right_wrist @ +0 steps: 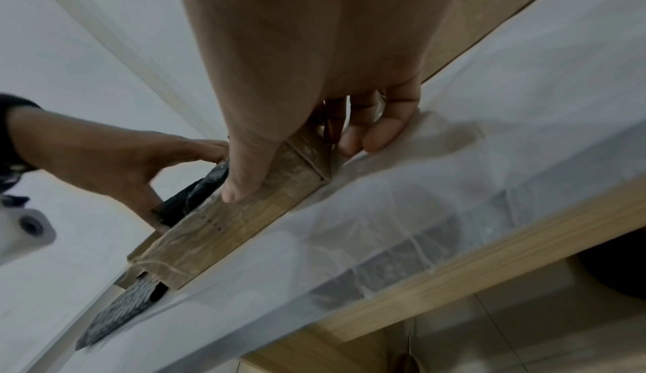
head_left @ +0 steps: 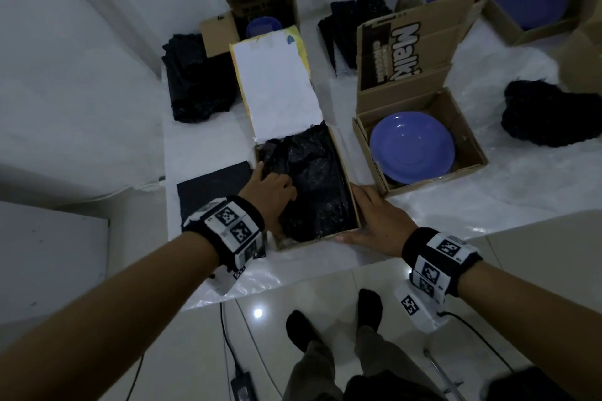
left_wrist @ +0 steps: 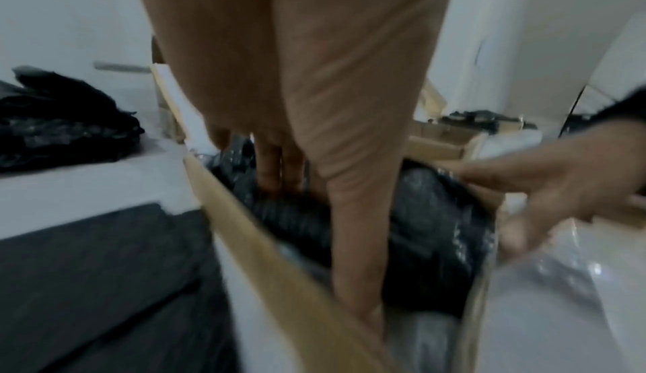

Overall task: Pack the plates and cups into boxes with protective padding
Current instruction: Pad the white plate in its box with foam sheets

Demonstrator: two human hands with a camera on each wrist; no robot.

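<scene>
Left hand (head_left: 272, 187) is down inside the near box (head_left: 353, 205), fingers (left_wrist: 269, 163) mostly straight, pushing the black padding (head_left: 312, 179) into the left side; grip loose and spread, not pinching anything I can make out. Right hand (head_left: 379, 218) is outside, at the box's right near corner: thumb (right_wrist: 244, 174) lies flat on the cardboard edge, fingers (right_wrist: 381, 133) wrap the outer wall, so it's bracing the box. Padding is a thin crinkly plastic-like sheet: light, soft, springs back, so I'd expect it needs pressing into corners, not pulling. Box wall is thin cardboard and will flex; take it low at the corners. The lid (head_left: 277, 85), white inside, stands open behind. No plate or cup visible in this box; whatever sits under the padding is hidden. Next box to the right (head_left: 469, 143) holds a blue plate (head_left: 412, 148), uncovered, likely hard and breakable, slick glaze; lift by the rim with both hands, judging by looks. More open boxes further back, two with blue plates. Spare black padding piles (head_left: 198, 78) lie left, centre-back and right. A flat dark sheet (head_left: 211, 189) lies left of the near box. All on a low white surface (head_left: 202, 146) under clear plastic film (right_wrist: 454, 185), against white walls; pale tiled floor and cables in front.
</scene>
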